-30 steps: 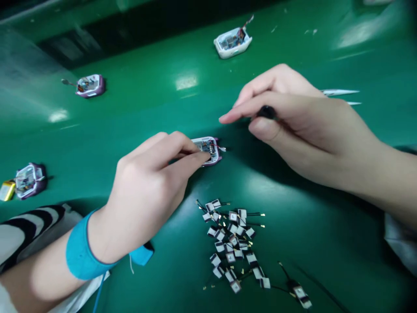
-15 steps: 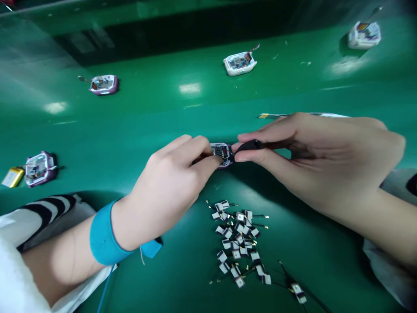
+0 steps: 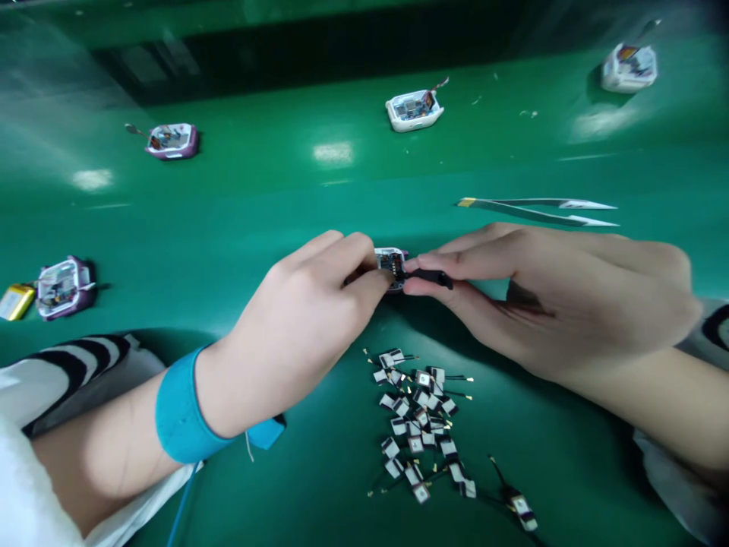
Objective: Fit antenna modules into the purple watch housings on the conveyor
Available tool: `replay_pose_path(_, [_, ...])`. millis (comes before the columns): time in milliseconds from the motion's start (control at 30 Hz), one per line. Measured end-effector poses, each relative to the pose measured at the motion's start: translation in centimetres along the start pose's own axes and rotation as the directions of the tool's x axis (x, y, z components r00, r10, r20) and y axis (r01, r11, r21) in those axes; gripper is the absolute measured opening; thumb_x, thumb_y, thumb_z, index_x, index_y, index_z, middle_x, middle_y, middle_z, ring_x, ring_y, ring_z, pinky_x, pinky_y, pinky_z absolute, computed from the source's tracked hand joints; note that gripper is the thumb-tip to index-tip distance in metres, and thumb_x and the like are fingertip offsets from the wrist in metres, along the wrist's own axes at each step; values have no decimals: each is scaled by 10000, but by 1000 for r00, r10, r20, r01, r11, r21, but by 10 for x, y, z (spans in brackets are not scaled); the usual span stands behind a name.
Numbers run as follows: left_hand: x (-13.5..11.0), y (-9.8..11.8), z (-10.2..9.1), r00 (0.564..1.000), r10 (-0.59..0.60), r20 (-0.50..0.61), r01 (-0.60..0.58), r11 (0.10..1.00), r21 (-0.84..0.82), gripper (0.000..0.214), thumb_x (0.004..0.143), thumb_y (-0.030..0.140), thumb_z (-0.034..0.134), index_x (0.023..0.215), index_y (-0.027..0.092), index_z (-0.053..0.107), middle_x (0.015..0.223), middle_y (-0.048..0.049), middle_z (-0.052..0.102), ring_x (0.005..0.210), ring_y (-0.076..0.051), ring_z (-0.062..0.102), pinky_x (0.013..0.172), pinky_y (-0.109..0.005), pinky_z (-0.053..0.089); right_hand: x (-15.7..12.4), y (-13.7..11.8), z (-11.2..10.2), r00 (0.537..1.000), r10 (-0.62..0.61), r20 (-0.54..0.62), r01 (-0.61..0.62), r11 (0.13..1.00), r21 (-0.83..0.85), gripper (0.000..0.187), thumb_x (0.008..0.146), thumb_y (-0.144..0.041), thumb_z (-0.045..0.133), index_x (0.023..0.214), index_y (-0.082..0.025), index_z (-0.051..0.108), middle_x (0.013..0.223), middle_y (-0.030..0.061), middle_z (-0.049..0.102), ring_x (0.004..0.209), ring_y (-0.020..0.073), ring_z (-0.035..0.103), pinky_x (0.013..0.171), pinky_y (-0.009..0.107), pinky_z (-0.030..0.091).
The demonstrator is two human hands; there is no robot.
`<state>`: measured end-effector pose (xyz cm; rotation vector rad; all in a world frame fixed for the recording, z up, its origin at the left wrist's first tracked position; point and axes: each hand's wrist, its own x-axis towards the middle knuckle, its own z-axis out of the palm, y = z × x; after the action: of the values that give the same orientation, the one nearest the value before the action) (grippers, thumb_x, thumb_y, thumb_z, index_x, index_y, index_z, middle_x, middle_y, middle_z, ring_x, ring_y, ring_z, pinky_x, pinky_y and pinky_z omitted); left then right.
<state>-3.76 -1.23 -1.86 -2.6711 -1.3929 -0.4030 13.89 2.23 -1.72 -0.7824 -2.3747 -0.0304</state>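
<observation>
My left hand [image 3: 301, 319], with a blue band on its wrist, pinches a small purple and white device shell [image 3: 392, 264] with an exposed circuit board on the green belt. My right hand [image 3: 547, 296] holds a small black part [image 3: 430, 277] between thumb and forefinger, its tip touching the right side of the shell. Both hands are closed around what they hold. A heap of several small white and black antenna pieces [image 3: 424, 422] with thin wires lies just below the hands.
Metal tweezers [image 3: 535, 211] lie beyond my right hand. Other open shells rest on the green belt [image 3: 239, 205]: purple ones at far left [image 3: 171, 140] and left edge [image 3: 61, 287] beside a yellow battery [image 3: 14, 301], white ones at top centre [image 3: 414, 110] and top right [image 3: 628, 67].
My right hand came down and left with the black part until it met the shell in my left hand. The tweezers behind it are now uncovered.
</observation>
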Motion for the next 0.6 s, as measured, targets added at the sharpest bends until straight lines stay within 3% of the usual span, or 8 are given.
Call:
replay_pose_path(233, [-1,1,0,1000,-3,6,3,1000,-11,244,827,119,388,703,161,593,756,-35,561,668,-147,509,570,-255,409,0,0,2,1000,-10,-15,9,999,-34,172,787,-206,563,619,-181,540,601,-68,640,518,26,586,452,125,421])
replay_pose_path(600, [0,-1,2,1000,10,-2,-11,999,-37,228,824,117,392,714,157,587,725,-31,543,633,-148,479,549,-263,397,-8,0,11,993,-5,-117,14,997,78,199,701,-121,630,635,-198,459,606,-34,622,603,75,611,459,164,425])
